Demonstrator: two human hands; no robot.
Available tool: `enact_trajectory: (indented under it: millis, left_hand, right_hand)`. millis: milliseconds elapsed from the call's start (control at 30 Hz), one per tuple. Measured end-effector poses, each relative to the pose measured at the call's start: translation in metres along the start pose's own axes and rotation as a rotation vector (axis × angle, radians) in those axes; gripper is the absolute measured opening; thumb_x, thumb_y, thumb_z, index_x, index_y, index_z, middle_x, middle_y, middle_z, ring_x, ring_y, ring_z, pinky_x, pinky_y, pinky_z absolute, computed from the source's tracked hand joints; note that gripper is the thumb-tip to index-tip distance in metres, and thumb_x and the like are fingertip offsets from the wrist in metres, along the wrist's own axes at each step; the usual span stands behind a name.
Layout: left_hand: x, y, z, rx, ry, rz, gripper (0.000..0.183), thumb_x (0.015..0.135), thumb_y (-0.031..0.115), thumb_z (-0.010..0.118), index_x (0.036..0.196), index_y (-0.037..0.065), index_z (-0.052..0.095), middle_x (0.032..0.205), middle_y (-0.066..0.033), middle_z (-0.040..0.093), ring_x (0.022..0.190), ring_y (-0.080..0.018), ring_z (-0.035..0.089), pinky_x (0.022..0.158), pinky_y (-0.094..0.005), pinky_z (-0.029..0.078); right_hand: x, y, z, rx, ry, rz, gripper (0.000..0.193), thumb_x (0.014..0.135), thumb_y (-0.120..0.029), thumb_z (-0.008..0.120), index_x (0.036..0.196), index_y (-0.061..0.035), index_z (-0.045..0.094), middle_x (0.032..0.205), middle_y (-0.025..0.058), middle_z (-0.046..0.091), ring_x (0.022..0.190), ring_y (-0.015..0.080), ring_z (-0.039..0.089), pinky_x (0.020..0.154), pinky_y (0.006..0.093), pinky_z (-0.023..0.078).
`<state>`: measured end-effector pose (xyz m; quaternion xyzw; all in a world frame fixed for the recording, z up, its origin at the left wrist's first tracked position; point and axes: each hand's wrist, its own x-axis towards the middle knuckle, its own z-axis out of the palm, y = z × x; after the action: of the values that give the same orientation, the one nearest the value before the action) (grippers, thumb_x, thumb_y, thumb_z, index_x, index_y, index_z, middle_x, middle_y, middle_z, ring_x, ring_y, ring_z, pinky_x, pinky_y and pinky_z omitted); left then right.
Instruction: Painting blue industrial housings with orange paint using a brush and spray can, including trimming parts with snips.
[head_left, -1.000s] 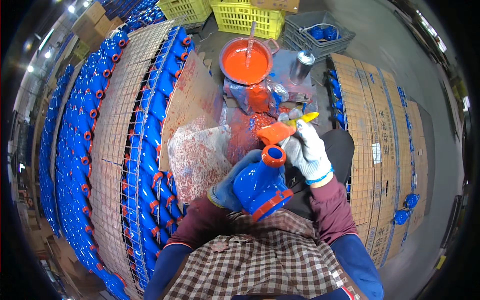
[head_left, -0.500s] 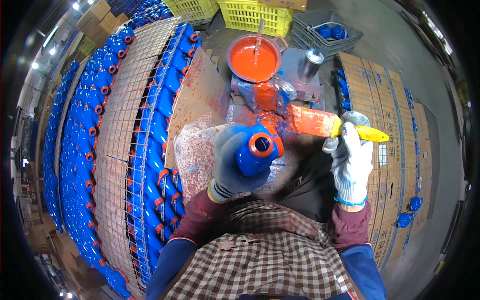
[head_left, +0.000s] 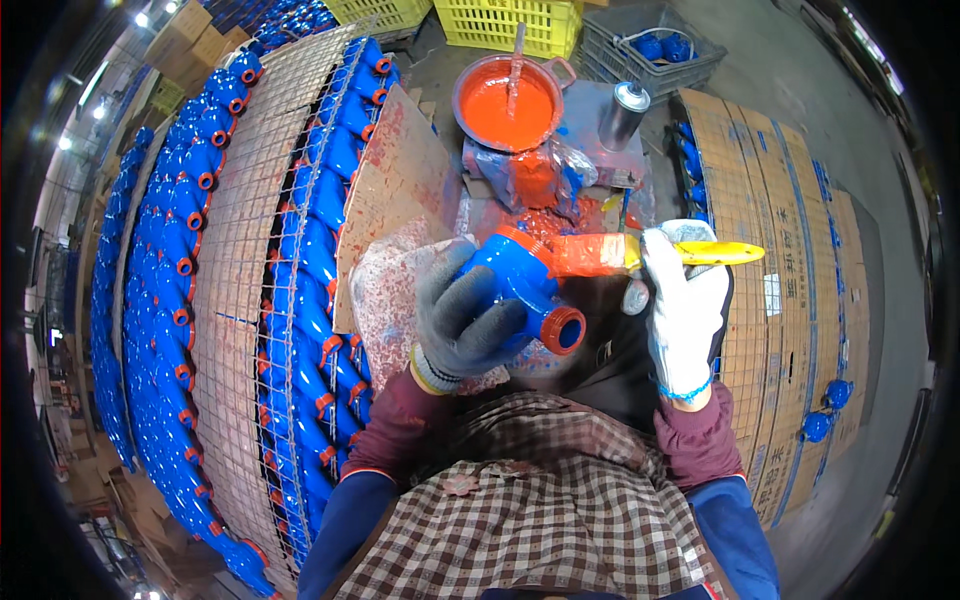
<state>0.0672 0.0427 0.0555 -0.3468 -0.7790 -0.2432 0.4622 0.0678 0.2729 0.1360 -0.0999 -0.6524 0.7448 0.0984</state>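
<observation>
A glossy blue pipe fitting [head_left: 515,272] with orange-red rims sits in my left hand [head_left: 463,318], whose grey-gloved fingers wrap round its left side. One round opening of the fitting points down and to the right. In a white glove, my right hand [head_left: 687,310] grips a paintbrush [head_left: 712,253] by its yellow handle. The brush's orange-coated bristles [head_left: 590,255] touch the upper right rim of the fitting. Beyond both hands stands a pot of orange paint [head_left: 508,104] with a stick upright in it.
Left, wire-mesh racks [head_left: 255,190] hold many blue fittings beside a paint-spattered board [head_left: 395,170]. A spray can [head_left: 625,115] stands right of the pot. Yellow crates [head_left: 508,28] and a grey crate [head_left: 650,65] lie behind. Cardboard-covered stacks [head_left: 775,300] are at the right.
My left hand has turned the fitting, so its opening now faces lower right. The brush has come left and its bristles now meet the rim.
</observation>
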Motion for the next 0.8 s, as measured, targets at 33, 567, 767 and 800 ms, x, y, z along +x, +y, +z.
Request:
enact_trajectory:
  millis: [33, 567, 767, 800]
  left_hand:
    - [0.000, -0.001, -0.001, 0.034, -0.017, 0.022, 0.082, 0.069, 0.021, 0.091, 0.138, 0.021, 0.047, 0.138, -0.0126, 0.048, 0.120, -0.0421, 0.054, 0.096, -0.0539, 0.050]
    - [-0.013, -0.004, 0.039, -1.559, 0.382, -1.455, 0.068, 0.079, 0.039, 0.072, 0.131, 0.003, 0.048, 0.112, -0.0123, 0.062, 0.102, -0.0263, 0.064, 0.090, -0.0437, 0.054]
    - [-0.025, 0.003, 0.062, -1.554, 0.735, -1.955, 0.055, 0.089, 0.050, 0.064, 0.125, 0.010, 0.054, 0.110, -0.0128, 0.064, 0.096, -0.0309, 0.064, 0.083, -0.0488, 0.056]
    - [-0.023, 0.005, 0.063, -1.595, 0.799, -2.003, 0.050, 0.090, 0.051, 0.064, 0.122, 0.013, 0.055, 0.110, -0.0118, 0.064, 0.095, -0.0309, 0.063, 0.082, -0.0501, 0.055]
  right_hand:
    - [0.000, -0.003, 0.001, -0.029, -0.005, -0.043, 0.024, 0.088, -0.013, 0.077, 0.106, -0.0010, 0.065, 0.088, 0.0058, 0.069, 0.063, 0.0069, 0.061, 0.058, 0.0202, 0.047]
    - [-0.024, 0.038, -0.039, -0.202, 0.283, -0.282, 0.021, 0.096, -0.009, 0.065, 0.115, -0.0046, 0.059, 0.078, 0.0022, 0.056, 0.057, 0.0061, 0.047, 0.052, 0.0227, 0.036]
    - [-0.075, 0.065, -0.052, -0.316, 0.039, -0.443, 0.024, 0.076, 0.006, 0.080, 0.094, -0.0050, 0.067, 0.093, 0.0079, 0.066, 0.085, 0.0201, 0.065, 0.077, 0.0314, 0.053]
    - [-0.080, 0.065, -0.051, -0.359, -0.007, -0.492, 0.026, 0.074, 0.006, 0.081, 0.094, -0.0055, 0.068, 0.092, 0.0081, 0.067, 0.085, 0.0211, 0.066, 0.077, 0.0319, 0.053]
